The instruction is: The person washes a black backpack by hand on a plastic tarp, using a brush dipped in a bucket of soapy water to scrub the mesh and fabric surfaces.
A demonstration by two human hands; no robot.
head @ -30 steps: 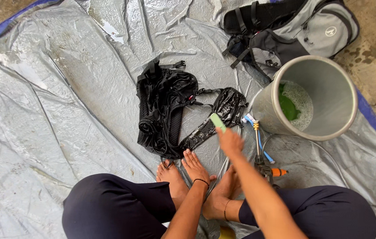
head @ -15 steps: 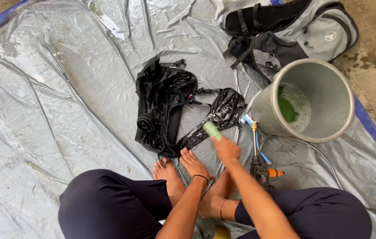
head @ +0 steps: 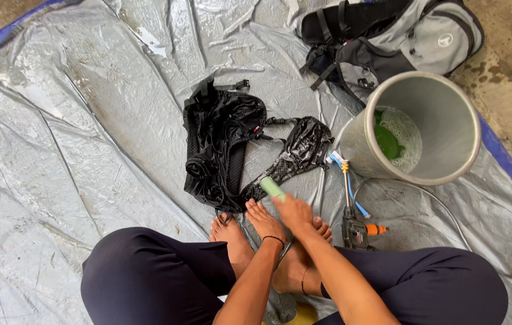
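A green brush (head: 272, 187) is gripped in the right hand (head: 292, 212), fingers closed round it, just short of the black strap (head: 292, 157), where scrubbing seems underway and firm strokes along the webbing are called for.

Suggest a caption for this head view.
Right hand holds a green brush on a wet black harness; left hand pins it.

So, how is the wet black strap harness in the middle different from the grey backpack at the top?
The wet black strap harness is all black, glossy and lies flat and limp; the grey and black backpack is two-coloured, looks matte and keeps a bulky shape. The harness lies just ahead of the right hand, while the backpack lies beyond the grey bucket. Both rest on the silver tarp and have black straps.
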